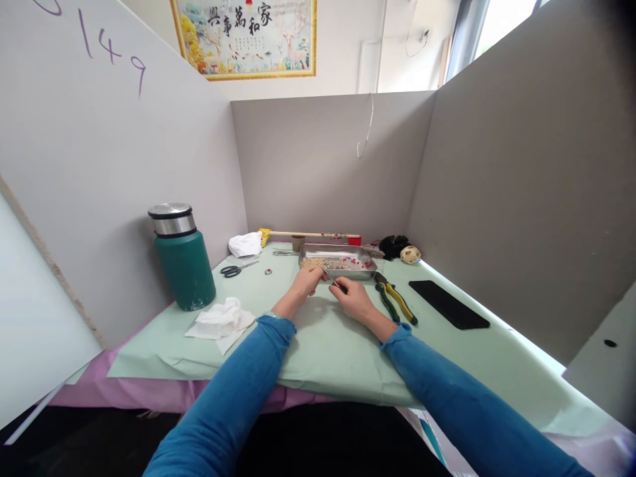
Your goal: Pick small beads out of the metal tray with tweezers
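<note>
My left hand (307, 281) and my right hand (354, 296) rest close together on the pale green table cover, just in front of a shallow metal tray (318, 249) that holds several small beads, tan ones at the left and pink and red ones at the right. Both hands have their fingers pinched. A thin, small item runs between them, too small to name. Green and yellow pliers (395, 299) lie just right of my right hand.
A green flask (183, 260) with a steel lid stands at the left, crumpled tissue (221, 320) in front of it. Scissors (236, 269), a white cloth (245, 244), a long stick (313, 234), a black phone (448, 304) and a small round ball (410, 254) lie around. Grey partition walls enclose the table.
</note>
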Action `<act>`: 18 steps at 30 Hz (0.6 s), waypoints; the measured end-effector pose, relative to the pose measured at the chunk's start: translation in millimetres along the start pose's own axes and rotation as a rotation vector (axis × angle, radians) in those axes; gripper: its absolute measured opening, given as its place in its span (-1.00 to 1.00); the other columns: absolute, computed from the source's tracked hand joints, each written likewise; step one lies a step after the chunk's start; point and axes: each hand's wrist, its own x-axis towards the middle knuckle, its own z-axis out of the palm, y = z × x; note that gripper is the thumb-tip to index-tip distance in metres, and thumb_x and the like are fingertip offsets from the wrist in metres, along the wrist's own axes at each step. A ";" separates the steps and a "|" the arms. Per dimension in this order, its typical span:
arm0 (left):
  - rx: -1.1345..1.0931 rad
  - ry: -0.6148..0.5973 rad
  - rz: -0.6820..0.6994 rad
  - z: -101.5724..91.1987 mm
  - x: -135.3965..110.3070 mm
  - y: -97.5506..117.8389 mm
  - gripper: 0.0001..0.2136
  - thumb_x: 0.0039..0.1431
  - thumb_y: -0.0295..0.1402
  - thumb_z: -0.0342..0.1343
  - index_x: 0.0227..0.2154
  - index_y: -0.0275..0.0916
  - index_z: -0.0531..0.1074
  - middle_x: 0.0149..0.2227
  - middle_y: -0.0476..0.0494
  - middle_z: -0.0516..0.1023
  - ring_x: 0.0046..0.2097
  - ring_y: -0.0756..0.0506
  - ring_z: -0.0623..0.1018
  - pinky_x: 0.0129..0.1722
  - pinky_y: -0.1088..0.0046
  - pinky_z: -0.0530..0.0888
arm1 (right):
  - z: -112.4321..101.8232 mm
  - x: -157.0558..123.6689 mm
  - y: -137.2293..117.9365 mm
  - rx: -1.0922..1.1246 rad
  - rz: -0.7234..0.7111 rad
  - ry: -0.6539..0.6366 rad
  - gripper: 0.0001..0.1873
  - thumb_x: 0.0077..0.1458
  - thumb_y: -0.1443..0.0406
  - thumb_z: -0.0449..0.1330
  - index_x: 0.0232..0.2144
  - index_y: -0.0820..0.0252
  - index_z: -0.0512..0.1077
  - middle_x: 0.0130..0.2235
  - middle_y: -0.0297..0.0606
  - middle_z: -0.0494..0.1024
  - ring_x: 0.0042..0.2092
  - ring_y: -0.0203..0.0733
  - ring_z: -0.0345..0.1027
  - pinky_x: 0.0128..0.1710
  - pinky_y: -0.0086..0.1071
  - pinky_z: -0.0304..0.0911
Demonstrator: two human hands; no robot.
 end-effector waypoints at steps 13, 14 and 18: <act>0.099 0.008 0.117 0.3 1.7 -2.5 -0.87 -0.09 -0.44 -0.07 -0.64 -0.25 0.33 -0.71 0.06 0.15 -0.59 0.05 0.19 -0.59 0.54 0.11 | -1.0 3.3 0.8 0.153 0.032 -0.054 -0.77 -0.01 0.17 0.01 -0.58 0.18 0.22 -0.55 -0.42 0.22 -0.46 -0.31 0.07 -0.46 -0.43 -0.04; 0.069 -0.009 0.099 0.4 1.6 -2.3 -0.87 -0.08 -0.45 -0.08 -0.63 -0.25 0.33 -0.72 0.07 0.13 -0.61 0.05 0.17 -0.60 0.53 0.10 | -0.8 3.4 1.2 0.146 0.034 -0.048 -0.77 -0.01 0.18 0.01 -0.58 0.18 0.22 -0.56 -0.42 0.22 -0.46 -0.31 0.07 -0.46 -0.43 -0.04; -0.138 -0.137 0.002 -0.7 0.2 -0.2 -0.87 -0.02 -0.43 -0.09 -0.58 -0.26 0.32 -0.73 0.13 -0.01 -0.67 0.09 0.02 -0.65 0.54 0.06 | -0.4 3.2 1.4 0.120 0.034 -0.020 -0.77 -0.01 0.18 0.02 -0.59 0.18 0.19 -0.57 -0.43 0.18 -0.46 -0.32 0.03 -0.46 -0.43 -0.05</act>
